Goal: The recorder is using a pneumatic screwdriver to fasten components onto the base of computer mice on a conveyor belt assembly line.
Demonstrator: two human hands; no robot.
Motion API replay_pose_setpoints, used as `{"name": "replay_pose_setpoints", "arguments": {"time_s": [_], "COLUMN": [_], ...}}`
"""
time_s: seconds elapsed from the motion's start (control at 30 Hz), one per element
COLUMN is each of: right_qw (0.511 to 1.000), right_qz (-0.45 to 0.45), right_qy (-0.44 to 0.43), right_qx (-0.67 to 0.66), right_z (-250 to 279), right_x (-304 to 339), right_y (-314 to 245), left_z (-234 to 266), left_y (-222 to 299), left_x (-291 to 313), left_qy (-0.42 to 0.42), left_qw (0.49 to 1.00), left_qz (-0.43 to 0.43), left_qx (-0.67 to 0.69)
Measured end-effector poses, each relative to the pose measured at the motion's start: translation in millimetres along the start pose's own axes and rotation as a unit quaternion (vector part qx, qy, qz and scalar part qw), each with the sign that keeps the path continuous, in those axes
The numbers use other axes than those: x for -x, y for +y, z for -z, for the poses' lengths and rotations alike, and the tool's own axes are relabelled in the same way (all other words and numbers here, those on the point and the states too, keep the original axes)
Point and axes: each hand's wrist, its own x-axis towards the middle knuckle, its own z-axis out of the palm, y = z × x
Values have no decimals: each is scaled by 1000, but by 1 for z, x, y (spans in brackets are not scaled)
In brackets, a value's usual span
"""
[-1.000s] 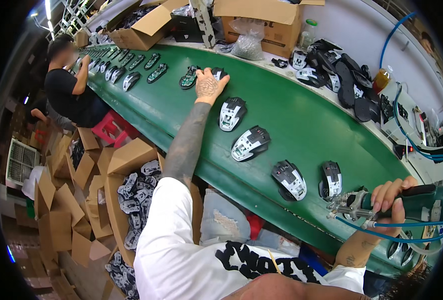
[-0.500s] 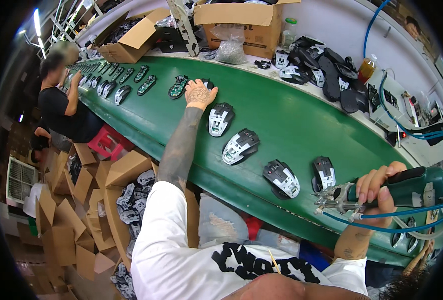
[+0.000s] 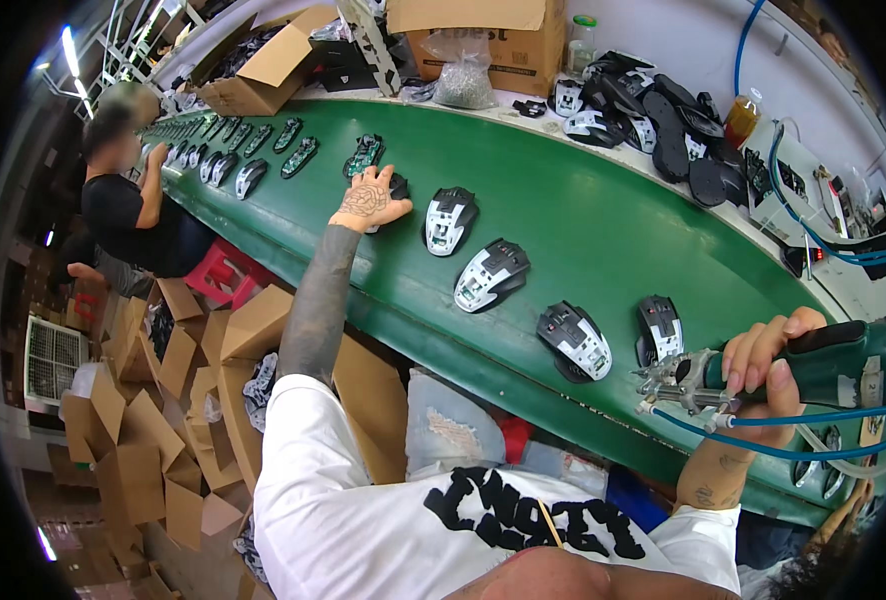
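Note:
My left hand [image 3: 369, 202] reaches over the green belt, its fingers curled over a partly assembled computer mouse [image 3: 399, 187] that it mostly hides. Just beyond my fingertips lies a mouse base with an exposed green circuit board [image 3: 365, 152]. My right hand [image 3: 760, 362] grips a dark green powered screwdriver [image 3: 831, 368] fed by blue hoses, its metal tip pointing left over the belt. Near that tip sits a black and silver mouse [image 3: 659, 331]. Another mouse [image 3: 575, 342] lies left of it, and two more form a slanted row toward my left hand.
Further left on the belt [image 3: 523, 170] lie rows of mouse parts, by a co-worker [image 3: 128, 190] in black. Black shells [image 3: 653, 125] are piled on the back ledge, near a bag of small parts [image 3: 465, 82] and a carton [image 3: 523, 45]. Open cartons [image 3: 133, 480] crowd the floor at left.
My left hand has moved left and nearer to me, drawing the covered mouse with it. The view has shifted slightly. My right hand still holds the screwdriver in about the same place.

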Motion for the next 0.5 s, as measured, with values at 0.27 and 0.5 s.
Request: {"name": "replay_pose_setpoints", "arguments": {"time_s": [0.27, 0.5], "right_qw": [1000, 1000], "right_qz": [-3, 15], "right_qy": [6, 3], "right_qx": [-7, -2], "right_z": [0, 4], "right_x": [4, 4], "right_y": [-2, -2], "left_z": [1, 24], "left_y": [-14, -75], "left_x": [10, -9], "left_qy": [19, 194], "left_qw": [990, 961], "left_qz": [-138, -142], "left_qx": [18, 138]}}
